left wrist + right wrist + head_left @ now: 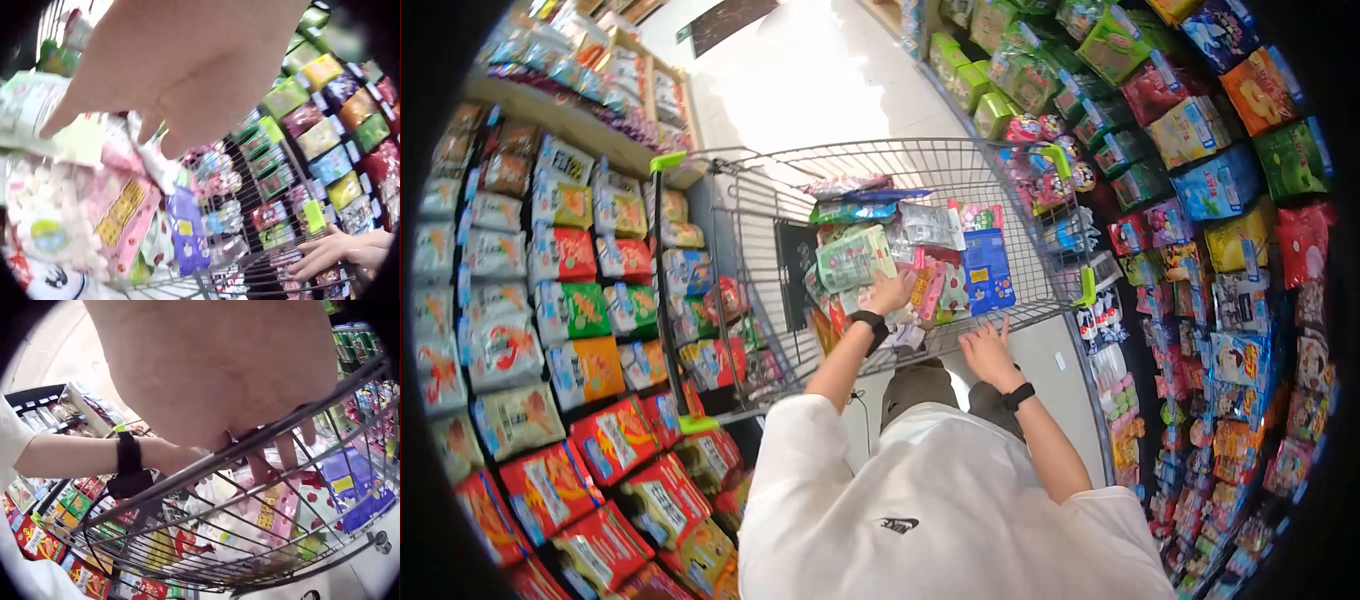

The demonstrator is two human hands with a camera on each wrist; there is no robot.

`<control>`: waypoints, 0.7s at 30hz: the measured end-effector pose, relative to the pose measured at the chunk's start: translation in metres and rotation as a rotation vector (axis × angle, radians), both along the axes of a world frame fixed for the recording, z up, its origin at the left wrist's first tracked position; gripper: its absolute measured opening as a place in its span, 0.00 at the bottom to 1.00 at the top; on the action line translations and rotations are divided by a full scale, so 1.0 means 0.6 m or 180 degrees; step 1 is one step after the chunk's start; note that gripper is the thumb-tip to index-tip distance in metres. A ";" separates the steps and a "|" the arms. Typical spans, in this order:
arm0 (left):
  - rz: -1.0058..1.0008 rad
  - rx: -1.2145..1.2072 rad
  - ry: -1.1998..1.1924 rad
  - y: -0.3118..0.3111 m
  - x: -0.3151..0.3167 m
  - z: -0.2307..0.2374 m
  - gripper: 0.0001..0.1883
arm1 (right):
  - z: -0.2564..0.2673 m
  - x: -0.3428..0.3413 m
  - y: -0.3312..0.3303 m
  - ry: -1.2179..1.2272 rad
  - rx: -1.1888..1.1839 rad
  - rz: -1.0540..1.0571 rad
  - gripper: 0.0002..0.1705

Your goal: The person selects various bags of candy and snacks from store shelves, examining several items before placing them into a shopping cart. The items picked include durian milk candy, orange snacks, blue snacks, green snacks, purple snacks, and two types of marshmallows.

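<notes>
Snack packets lie piled in a wire shopping cart (1040, 240). My left hand (890, 292) reaches over its near rim, fingers stretched onto the pile beside a pale green packet (852, 260); in the left wrist view this hand (181, 69) hangs above that packet (37, 112) with fingers apart. Near it lie a pink packet (125, 219) and a blue-purple packet (189, 234). My right hand (988, 352) rests at the cart's near rim, fingers extended; in the right wrist view the hand (219, 375) has its fingertips beyond the rim bar (187, 478). Neither hand visibly grips a packet.
Shelves of bagged snacks (580, 365) stand close on the left, and hanging packets (1235, 270) line the right side. Beyond the cart, a bright floor (800, 80) runs between the shelves. A wooden display (640, 85) stands at the upper left.
</notes>
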State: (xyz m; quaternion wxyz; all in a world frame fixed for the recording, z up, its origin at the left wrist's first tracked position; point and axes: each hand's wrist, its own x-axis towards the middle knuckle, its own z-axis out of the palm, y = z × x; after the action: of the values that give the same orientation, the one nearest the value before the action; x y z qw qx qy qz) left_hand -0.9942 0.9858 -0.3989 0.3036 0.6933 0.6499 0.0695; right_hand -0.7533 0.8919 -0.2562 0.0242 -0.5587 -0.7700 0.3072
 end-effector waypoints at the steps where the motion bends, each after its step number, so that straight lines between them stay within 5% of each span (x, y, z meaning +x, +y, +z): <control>1: 0.0108 0.0530 0.0767 0.005 0.015 -0.034 0.22 | -0.005 -0.006 -0.008 -0.0278 0.0219 0.0013 0.16; 2: -0.0001 0.0595 0.0679 0.020 0.004 -0.097 0.22 | -0.012 -0.007 -0.015 -0.0164 0.0284 -0.0107 0.16; 4: -0.1020 -0.0971 0.0005 0.055 -0.012 -0.203 0.29 | -0.014 -0.008 -0.021 -0.0220 0.0504 -0.0201 0.16; 5: 0.0284 -0.1007 0.0170 0.049 0.005 -0.162 0.32 | -0.018 -0.009 -0.021 -0.0288 0.0556 -0.0221 0.16; 8: 0.0645 -0.0825 0.0368 0.045 0.008 -0.084 0.35 | -0.022 -0.015 -0.020 -0.0495 0.0605 -0.0403 0.18; 12: 0.0171 0.0954 0.0783 0.032 0.014 -0.147 0.47 | -0.032 -0.017 -0.019 -0.0513 0.0198 -0.0568 0.19; 16: 0.0521 0.0178 0.0546 0.043 0.027 -0.063 0.42 | -0.043 -0.016 -0.020 -0.0467 -0.0113 -0.0534 0.21; 18: 0.1115 0.0838 0.0094 0.050 0.022 -0.008 0.39 | -0.048 -0.015 -0.019 -0.0306 -0.0174 -0.0742 0.21; 20: 0.1235 -0.0015 0.0150 0.084 -0.033 -0.052 0.36 | -0.053 -0.021 -0.023 -0.0135 -0.0235 -0.0926 0.21; 21: 0.1267 0.0455 0.0145 0.086 -0.060 -0.088 0.33 | -0.056 -0.025 -0.023 -0.0151 -0.0232 -0.0923 0.20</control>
State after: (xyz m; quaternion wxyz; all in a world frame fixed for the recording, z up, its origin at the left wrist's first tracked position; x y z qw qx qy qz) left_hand -1.0302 1.0376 -0.4520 0.2192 0.5724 0.7741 0.1583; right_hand -0.7682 0.8783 -0.2901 0.0299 -0.6716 -0.6699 0.3150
